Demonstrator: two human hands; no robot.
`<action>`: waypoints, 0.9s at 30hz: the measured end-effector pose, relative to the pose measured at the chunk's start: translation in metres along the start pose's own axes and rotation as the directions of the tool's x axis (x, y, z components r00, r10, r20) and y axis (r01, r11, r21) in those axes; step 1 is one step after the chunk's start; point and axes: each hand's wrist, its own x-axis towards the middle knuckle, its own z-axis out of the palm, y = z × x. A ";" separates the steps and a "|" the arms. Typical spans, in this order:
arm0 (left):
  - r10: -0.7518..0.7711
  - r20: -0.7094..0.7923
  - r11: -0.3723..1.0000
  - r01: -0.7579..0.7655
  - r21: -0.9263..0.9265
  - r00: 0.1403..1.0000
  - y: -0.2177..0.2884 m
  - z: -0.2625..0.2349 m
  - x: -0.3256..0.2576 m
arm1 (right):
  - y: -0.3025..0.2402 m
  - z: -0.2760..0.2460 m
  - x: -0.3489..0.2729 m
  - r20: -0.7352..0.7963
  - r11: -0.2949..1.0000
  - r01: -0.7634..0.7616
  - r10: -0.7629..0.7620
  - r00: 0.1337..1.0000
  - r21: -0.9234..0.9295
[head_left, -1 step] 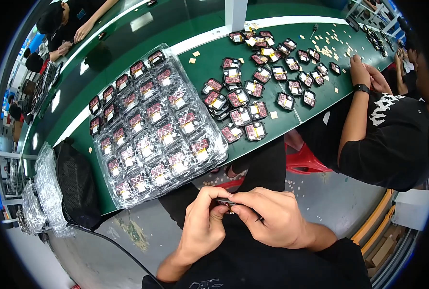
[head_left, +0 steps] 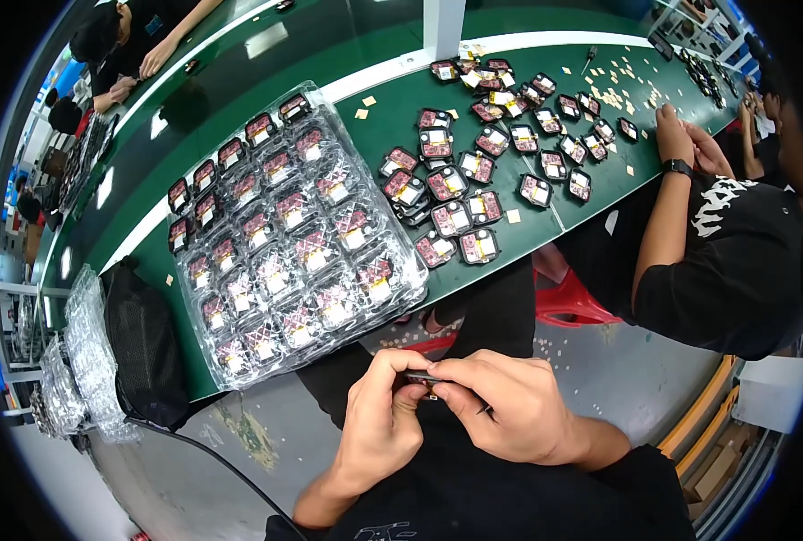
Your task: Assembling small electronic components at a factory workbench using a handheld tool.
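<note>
Over my lap, my left hand (head_left: 385,419) is closed, thumb and index finger pinching a small black device housing (head_left: 422,377). From the other side my right hand (head_left: 514,406) grips the same housing with its fingertips. The fingers cover most of the piece; a bit of reddish board shows at its near edge. Ahead to the left, a clear plastic blister tray (head_left: 410,284) on the green bench holds rows of similar black housings with red circuit boards and white-and-yellow parts. Several loose housings (head_left: 480,245) lie to the right of the tray, some stacked.
The green bench (head_left: 527,239) curves across in front of me. Small tan squares (head_left: 613,95) are scattered on it. A black mesh bag (head_left: 144,347) and plastic wrap (head_left: 95,352) sit at the left. Right, a co-worker in black (head_left: 726,261) sits near a red stool (head_left: 568,302).
</note>
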 end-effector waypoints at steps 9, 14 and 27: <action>0.027 -0.103 0.974 -0.049 -0.220 0.994 -0.003 0.002 -0.001 | 0.038 -0.023 0.083 -0.237 0.988 -0.088 0.055 0.970 -0.129; 0.061 -0.057 0.968 -0.073 -0.238 0.996 -0.010 0.008 -0.007 | 0.092 -0.021 0.154 -0.316 0.963 -0.084 -0.001 0.949 -0.255; 0.066 -0.039 0.979 -0.072 -0.191 0.997 -0.020 0.007 -0.015 | 0.148 -0.051 0.188 -0.349 0.644 -0.384 0.189 0.918 -0.661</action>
